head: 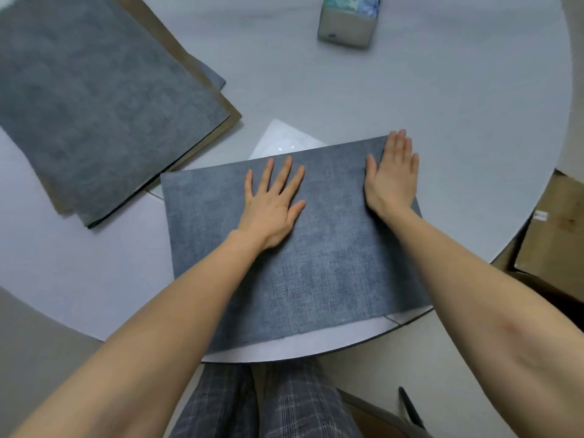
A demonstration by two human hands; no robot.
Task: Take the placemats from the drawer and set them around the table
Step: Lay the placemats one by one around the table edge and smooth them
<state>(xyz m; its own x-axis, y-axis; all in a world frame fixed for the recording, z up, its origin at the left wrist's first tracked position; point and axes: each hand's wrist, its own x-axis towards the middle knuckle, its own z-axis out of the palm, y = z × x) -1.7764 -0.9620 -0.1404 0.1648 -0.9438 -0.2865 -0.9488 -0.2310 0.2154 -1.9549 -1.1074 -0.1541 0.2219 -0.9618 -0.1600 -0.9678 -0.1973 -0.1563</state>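
A: status on the hands?

B: left hand point(273, 205) flat on the grey placemat point(309, 270), fingers straight and spread, palm down, gripping nothing. Right hand point(392, 178) also flat, fingers straight and close together, pressing the mat's far right corner; fingertips reach just past the far edge.

A: where's the mat?

B: on the round white table point(458, 121), under both palms. Its near edge sits just inside the table rim, toward the wrists.

A: the others?

B: stack of placemats point(94, 102) beyond and left of the left fingertips, apart from that hand. Grey one on top, brown edges showing below it. Its near corner comes close to the flat mat's far left corner; can't tell if they touch.

A: anything else?

B: box point(346, 23) well beyond the right fingertips, mid-table. Plaid trousers point(271, 403) below the table rim.
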